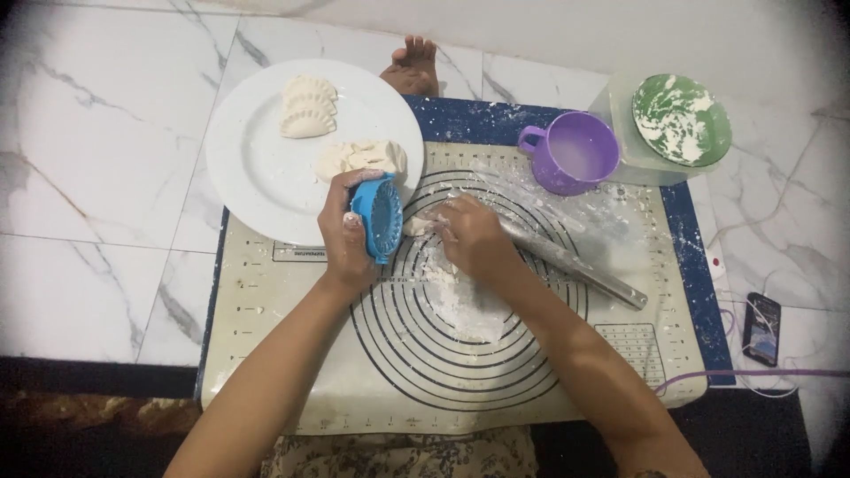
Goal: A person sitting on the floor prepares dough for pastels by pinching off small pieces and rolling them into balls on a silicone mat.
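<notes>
Gripping blue dumpling press (379, 218) beside plate (257, 168) edge.

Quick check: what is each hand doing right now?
Left hand: closed around the blue dumpling press.
Right hand: fingers curled on dough beside the press.

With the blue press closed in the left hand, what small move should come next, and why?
Probably open the blue dumpling press over the white plate: the left hand holds it folded beside the shaped dumplings, while the right hand pinches dough at its edge.
</notes>
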